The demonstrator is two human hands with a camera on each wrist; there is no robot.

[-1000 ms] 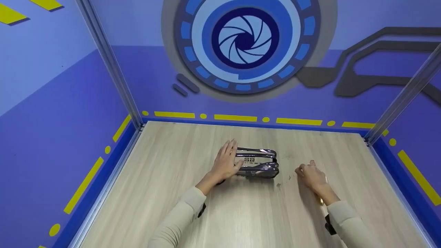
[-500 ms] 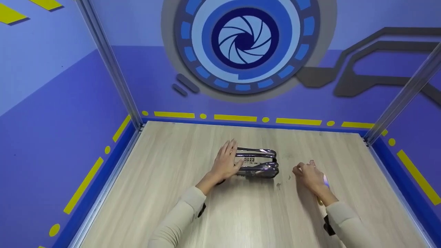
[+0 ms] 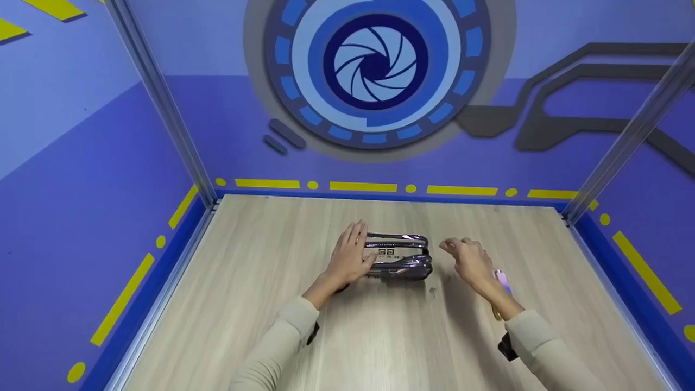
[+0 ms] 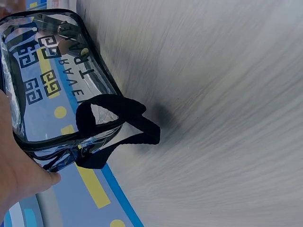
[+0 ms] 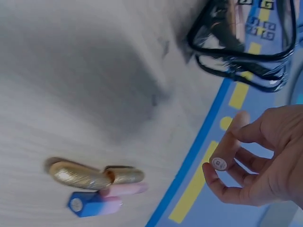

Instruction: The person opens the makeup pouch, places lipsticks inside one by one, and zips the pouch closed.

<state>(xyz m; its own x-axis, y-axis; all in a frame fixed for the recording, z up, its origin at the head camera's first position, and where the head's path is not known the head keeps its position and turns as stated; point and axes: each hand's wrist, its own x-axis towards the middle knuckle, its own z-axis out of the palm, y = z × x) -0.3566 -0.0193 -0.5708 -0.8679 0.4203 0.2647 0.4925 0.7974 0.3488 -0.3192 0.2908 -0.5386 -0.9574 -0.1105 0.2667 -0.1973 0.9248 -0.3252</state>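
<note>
A see-through toiletry bag (image 3: pixel 399 255) with black trim and printed letters stands on the wooden table. My left hand (image 3: pixel 347 255) rests along its left end, fingers straight and thumb spread over the front. The left wrist view shows the bag's black strap loop (image 4: pixel 111 101) hanging off the near side. To the right of the bag, my right hand (image 3: pixel 469 263) is raised, with a shadow below. In the right wrist view it pinches a small pinkish lipstick tube (image 5: pixel 228 145) between thumb and fingers, a round label on the tube's end. Slim items (image 5: pixel 234 21) show inside the bag.
Under the right forearm lie a gold item (image 5: pixel 78 176) with a narrow waist and a blue-and-pink tube (image 5: pixel 94 203). Blue walls (image 3: pixel 163 125) with yellow marks close in the table (image 3: pixel 271 304) at the back and sides.
My right hand has lifted and moved left toward the bag, uncovering the pink-and-blue tube. My left hand keeps its place on the bag. The head view has shifted slightly.
</note>
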